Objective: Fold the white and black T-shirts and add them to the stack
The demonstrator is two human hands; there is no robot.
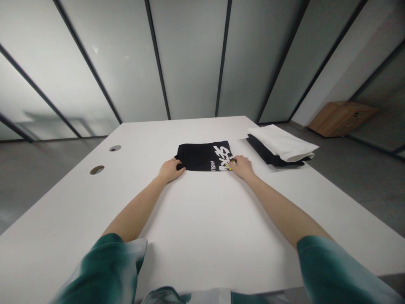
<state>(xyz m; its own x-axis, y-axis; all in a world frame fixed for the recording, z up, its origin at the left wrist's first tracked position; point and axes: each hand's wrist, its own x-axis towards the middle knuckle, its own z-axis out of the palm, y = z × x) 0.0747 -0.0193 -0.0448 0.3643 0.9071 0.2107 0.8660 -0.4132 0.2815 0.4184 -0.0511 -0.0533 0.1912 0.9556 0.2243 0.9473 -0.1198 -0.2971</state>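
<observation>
A black T-shirt [198,157], folded into a flat rectangle, lies on the white table [202,211]. White lettering and a bit of yellow print show at its right end. My left hand [171,170] is closed on its near left corner, where the cloth is slightly bunched. At the near right corner, my right hand [243,167] pinches the edge beside the print. The undersides of the fingers on both hands are partly hidden by the cloth and the hands themselves.
To the right of my right hand sits a stack of folded cloth, a white piece [283,142] over a black one [264,151]. Two round holes [97,169] pierce the tabletop at left. Frosted glass panels [190,59] stand behind; a wooden cabinet [341,118] is at far right.
</observation>
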